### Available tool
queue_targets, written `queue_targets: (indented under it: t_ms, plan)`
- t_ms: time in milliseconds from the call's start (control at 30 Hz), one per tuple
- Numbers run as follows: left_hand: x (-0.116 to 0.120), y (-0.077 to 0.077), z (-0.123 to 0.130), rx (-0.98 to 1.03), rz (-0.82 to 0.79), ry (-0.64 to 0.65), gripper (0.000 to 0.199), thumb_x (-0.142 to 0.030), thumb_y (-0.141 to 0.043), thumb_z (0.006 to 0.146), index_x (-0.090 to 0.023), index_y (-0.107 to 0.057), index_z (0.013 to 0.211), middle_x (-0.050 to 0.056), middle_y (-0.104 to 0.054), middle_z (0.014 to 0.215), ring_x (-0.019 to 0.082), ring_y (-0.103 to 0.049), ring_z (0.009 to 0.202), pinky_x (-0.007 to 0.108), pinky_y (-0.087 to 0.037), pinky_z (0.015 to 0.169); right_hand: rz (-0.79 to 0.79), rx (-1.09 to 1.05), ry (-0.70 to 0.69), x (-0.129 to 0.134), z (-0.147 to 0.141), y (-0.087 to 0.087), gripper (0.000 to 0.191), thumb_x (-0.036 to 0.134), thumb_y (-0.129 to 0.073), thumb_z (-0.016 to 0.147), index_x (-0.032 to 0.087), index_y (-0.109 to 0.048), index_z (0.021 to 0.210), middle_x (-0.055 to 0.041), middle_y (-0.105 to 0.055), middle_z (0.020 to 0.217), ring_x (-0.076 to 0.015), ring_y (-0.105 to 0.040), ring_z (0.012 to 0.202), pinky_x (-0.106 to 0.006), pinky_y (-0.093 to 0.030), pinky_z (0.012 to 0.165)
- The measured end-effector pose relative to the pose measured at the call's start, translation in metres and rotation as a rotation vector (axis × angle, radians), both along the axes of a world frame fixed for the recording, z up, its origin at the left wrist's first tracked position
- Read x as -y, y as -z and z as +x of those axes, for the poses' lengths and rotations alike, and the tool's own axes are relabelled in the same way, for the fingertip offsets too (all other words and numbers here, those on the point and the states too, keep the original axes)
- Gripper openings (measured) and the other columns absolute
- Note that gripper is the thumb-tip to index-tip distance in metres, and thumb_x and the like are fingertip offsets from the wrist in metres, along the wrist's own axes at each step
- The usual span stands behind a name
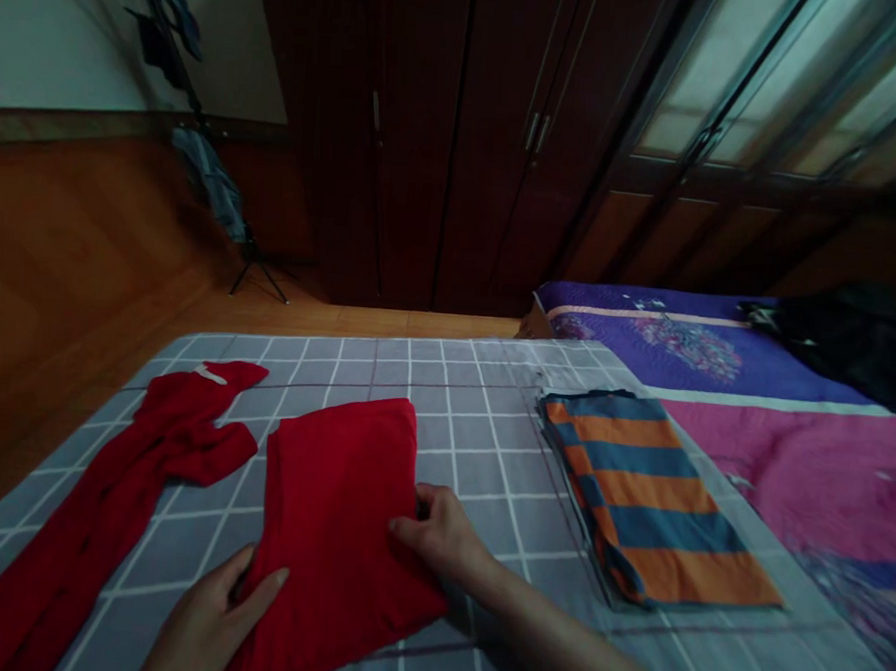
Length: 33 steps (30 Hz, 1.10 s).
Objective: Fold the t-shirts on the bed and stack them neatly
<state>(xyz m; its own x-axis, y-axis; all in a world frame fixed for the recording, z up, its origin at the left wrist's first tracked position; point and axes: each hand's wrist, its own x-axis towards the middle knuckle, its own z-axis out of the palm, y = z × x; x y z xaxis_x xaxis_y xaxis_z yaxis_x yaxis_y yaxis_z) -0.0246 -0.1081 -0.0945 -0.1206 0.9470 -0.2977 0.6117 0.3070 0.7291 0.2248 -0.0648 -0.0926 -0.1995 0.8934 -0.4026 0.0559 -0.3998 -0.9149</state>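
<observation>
A folded red garment (341, 510) lies in front of me on the grey checked cloth (479, 457). Its left edge is pinched between the thumb and fingers of my left hand (215, 609). On the opposite edge, my right hand (442, 535) grips the fabric, thumb on top and fingers underneath. Further left stretches a second red garment (129, 489), long and loosely laid out, with a small white patch near its far end. To the right sits a folded pile topped by an orange and blue striped garment (650, 496), apart from both hands.
Beyond the right edge is a bed with a purple and pink cover (718, 350) and a dark garment (853, 337) on it. A dark wooden wardrobe (443, 145) stands at the back. Clothes hang on a stand (253, 260) at the back left.
</observation>
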Motion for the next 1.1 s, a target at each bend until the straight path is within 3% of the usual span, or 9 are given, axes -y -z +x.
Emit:
queue_targets:
  t_ms: [133,267,367,500,567,733,833,1000,1100]
  plan:
    - [-0.009,-0.016,0.01,0.368,-0.084,-0.074,0.055,-0.061,-0.074,0.052,-0.019,-0.067,0.086,0.007,-0.074,0.09,0.032,-0.067,0.094,0.036,-0.055,0.082,-0.024,-0.203,0.088,0.005,0.005,-0.018,0.026,0.028,-0.068,0.055,0.015,-0.065,0.077,0.0006,-0.064,0.07,-0.0105,-0.053,0.056,-0.023,-0.04,0.054]
    - [-0.019,-0.044,0.027,0.606,-0.175,-0.105,0.061,-0.054,-0.082,0.048,-0.02,-0.068,0.097,0.007,-0.074,0.093,0.032,-0.067,0.094,0.038,-0.056,0.082,0.021,-0.493,0.233,0.019,0.039,-0.064,0.031,0.026,-0.077,0.052,0.016,-0.066,0.079,0.0021,-0.065,0.067,-0.0119,-0.059,0.058,-0.023,-0.046,0.06]
    - [-0.027,-0.07,0.054,0.735,-0.229,-0.025,0.067,-0.048,-0.082,0.053,-0.022,-0.064,0.112,0.007,-0.074,0.097,0.032,-0.066,0.095,0.039,-0.057,0.079,0.128,-0.515,0.3,0.035,0.079,-0.1,0.031,0.027,-0.079,0.057,0.018,-0.068,0.085,0.0006,-0.068,0.071,-0.0136,-0.064,0.062,-0.025,-0.05,0.065]
    - [-0.047,-0.102,0.119,0.877,-0.108,0.285,0.053,-0.038,-0.075,0.07,-0.018,-0.061,0.117,0.008,-0.072,0.103,0.028,-0.065,0.1,0.038,-0.053,0.087,0.232,-0.371,0.458,0.041,0.136,-0.129,0.029,0.027,-0.079,0.058,0.018,-0.069,0.084,-0.001,-0.07,0.069,-0.0152,-0.066,0.06,-0.024,-0.053,0.062]
    - [-0.064,-0.115,0.16,0.956,-0.015,0.429,0.046,-0.034,-0.073,0.072,-0.014,-0.064,0.112,0.009,-0.071,0.103,0.025,-0.065,0.098,0.036,-0.05,0.09,0.27,-0.284,0.517,0.033,0.166,-0.139,0.027,0.026,-0.078,0.056,0.018,-0.069,0.079,-0.002,-0.07,0.068,-0.0165,-0.066,0.058,-0.025,-0.053,0.059]
    - [-0.101,-0.136,0.253,1.186,0.162,0.603,0.043,-0.031,-0.074,0.068,-0.013,-0.063,0.105,0.007,-0.071,0.097,0.02,-0.066,0.089,0.032,-0.05,0.084,0.442,-0.092,0.651,0.019,0.255,-0.159,0.024,0.024,-0.072,0.056,0.02,-0.067,0.079,-0.0028,-0.072,0.07,-0.0189,-0.067,0.061,-0.027,-0.054,0.059]
    - [-0.096,-0.116,0.297,1.267,0.127,0.615,0.041,-0.031,-0.074,0.067,-0.013,-0.062,0.103,0.007,-0.069,0.101,0.02,-0.064,0.091,0.033,-0.049,0.085,0.328,-0.011,0.745,0.033,0.305,-0.142,0.025,0.028,-0.068,0.06,0.022,-0.067,0.084,-0.0021,-0.073,0.077,-0.0196,-0.069,0.068,-0.027,-0.055,0.063]
    - [-0.055,-0.03,0.348,1.162,-0.241,0.416,0.035,-0.017,-0.067,0.066,-0.014,-0.057,0.099,0.008,-0.07,0.099,0.02,-0.065,0.088,0.031,-0.052,0.08,0.093,0.072,0.722,0.066,0.338,-0.062,0.019,0.027,-0.07,0.057,0.016,-0.067,0.073,-0.0109,-0.072,0.07,-0.0268,-0.068,0.061,-0.035,-0.055,0.056]
    - [-0.041,0.002,0.359,1.108,-0.28,0.37,0.033,-0.012,-0.063,0.066,-0.014,-0.054,0.097,0.009,-0.069,0.097,0.019,-0.066,0.087,0.029,-0.052,0.078,0.044,0.121,0.711,0.075,0.34,-0.025,0.018,0.03,-0.072,0.058,0.017,-0.065,0.069,-0.0107,-0.072,0.068,-0.0264,-0.068,0.059,-0.035,-0.055,0.053]
